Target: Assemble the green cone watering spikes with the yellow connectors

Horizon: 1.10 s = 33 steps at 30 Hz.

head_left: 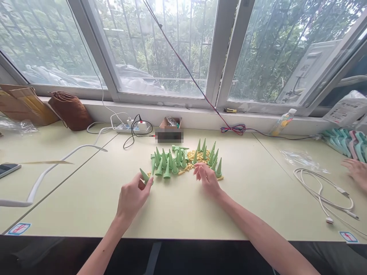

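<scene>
My left hand (133, 197) holds a green cone (145, 176) pinched between its fingers, just left of a cluster of green cones (169, 162) lying and standing on the pale table (183, 206). Small yellow pieces (197, 156) are scattered among the cones. My right hand (207, 178) reaches to the near edge of the pile, fingertips curled together over the yellow pieces; what they pinch is too small to make out. More upright green cones (210, 154) stand right behind that hand.
A power strip (133, 127) with cables and a small cardboard box (171, 123) sit near the window ledge. A phone (8, 169) lies far left, a brown pouch (70, 110) behind it. White cable (323, 191), a bottle (282, 122) and another person's hand (357, 172) are at right.
</scene>
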{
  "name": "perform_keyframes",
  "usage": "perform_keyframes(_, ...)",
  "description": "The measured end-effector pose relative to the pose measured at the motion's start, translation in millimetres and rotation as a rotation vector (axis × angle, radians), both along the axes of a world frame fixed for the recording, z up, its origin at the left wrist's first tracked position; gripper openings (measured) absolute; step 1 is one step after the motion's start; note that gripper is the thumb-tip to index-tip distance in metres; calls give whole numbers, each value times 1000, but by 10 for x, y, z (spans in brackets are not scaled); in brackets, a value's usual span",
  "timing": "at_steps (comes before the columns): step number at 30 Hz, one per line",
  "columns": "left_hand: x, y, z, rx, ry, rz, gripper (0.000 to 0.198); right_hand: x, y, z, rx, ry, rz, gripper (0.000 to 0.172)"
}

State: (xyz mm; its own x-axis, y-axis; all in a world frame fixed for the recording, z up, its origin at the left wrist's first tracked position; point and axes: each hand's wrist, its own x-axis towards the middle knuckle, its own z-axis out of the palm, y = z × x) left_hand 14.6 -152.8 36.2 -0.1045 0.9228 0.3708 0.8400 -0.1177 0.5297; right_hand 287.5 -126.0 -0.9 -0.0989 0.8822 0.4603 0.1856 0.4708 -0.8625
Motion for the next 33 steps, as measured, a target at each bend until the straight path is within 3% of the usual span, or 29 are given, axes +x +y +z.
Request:
perform_keyframes(3, -50, 68, -69, -72, 39, 50, 30, -3, 4, -7, -20, -1, 1, 40)
perform_keyframes(9, -80, 203, -152, -101, 36, -12, 32, 0, 13, -9, -43, -14, 12, 41)
perform_keyframes(33, 8, 144, -121, -143, 22, -72, 35, 10, 13, -29, -72, -64, 21, 40)
